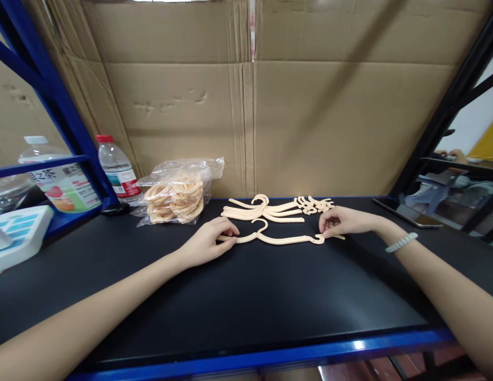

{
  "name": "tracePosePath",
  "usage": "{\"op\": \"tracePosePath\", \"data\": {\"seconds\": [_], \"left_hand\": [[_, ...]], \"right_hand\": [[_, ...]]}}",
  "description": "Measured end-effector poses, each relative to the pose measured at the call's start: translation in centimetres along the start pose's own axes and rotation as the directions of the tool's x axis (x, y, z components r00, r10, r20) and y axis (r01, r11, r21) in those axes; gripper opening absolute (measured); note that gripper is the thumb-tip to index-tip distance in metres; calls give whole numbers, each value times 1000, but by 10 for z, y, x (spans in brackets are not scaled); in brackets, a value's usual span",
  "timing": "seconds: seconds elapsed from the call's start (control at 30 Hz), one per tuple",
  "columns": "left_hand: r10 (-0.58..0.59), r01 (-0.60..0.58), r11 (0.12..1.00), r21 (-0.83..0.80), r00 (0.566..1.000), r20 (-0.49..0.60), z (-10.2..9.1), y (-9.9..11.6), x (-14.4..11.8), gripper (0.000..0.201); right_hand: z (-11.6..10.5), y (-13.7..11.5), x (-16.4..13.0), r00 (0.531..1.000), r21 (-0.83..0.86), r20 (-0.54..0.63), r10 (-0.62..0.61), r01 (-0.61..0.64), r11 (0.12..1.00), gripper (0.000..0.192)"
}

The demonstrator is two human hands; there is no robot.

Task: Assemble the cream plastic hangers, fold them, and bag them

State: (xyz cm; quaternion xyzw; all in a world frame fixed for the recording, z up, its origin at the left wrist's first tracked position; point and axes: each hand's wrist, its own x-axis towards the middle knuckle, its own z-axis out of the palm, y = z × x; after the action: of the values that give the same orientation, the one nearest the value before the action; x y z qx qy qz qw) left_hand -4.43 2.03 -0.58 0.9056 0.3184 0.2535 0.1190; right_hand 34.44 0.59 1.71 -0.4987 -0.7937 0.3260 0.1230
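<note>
We held the cream hanger (280, 239) flat on the bench (246, 296), just in front of the hanger pile (266, 209), our left hand (208, 242) pinching one end and our right hand (341, 222) the other, so we judged the next move needed a level lift.

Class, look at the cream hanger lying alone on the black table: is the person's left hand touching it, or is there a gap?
Touching. The head view shows the left hand with fingertips resting on the left end of the single hanger, no table showing between them.
</note>
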Motion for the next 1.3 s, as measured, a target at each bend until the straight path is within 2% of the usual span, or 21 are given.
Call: {"op": "tracePosePath", "data": {"seconds": [0.07, 0.17, 0.4, 0.57, 0.7, 0.87, 1.3], "left_hand": [[-30, 30, 1000, 2, 998, -63, 0, -1, 1, 17], [-52, 52, 999, 1, 989, -140, 0, -3, 2, 17], [-93, 98, 995, 16, 977, -192, 1, -8, 3, 20], [-78, 90, 995, 49, 975, -207, 1, -13, 3, 19], [-71, 86, 995, 57, 973, -219, 1, -18, 4, 20], [-41, 68, 991, 113, 973, -226, 1, -23, 7, 22], [-120, 135, 983, 120, 985, -123, 5, -37, 7, 39]], "right_hand": [[-2, 3, 0, 999, -33, -35, -26, 25, 999, 30], [-5, 11, 3, 979, -91, -197, -57, 40, 995, 31], [-8, 29, 9, 868, -36, -496, 26, -51, 998, 32], [-8, 29, 8, 784, -65, -618, 52, -117, 991, 31], [-8, 26, 7, 743, -116, -667, 46, -165, 979, 30], [-6, 24, 8, 724, -154, -689, 32, -189, 970, 31], [0, 24, 12, 760, -194, -649, 3, -170, 966, 32]]}}
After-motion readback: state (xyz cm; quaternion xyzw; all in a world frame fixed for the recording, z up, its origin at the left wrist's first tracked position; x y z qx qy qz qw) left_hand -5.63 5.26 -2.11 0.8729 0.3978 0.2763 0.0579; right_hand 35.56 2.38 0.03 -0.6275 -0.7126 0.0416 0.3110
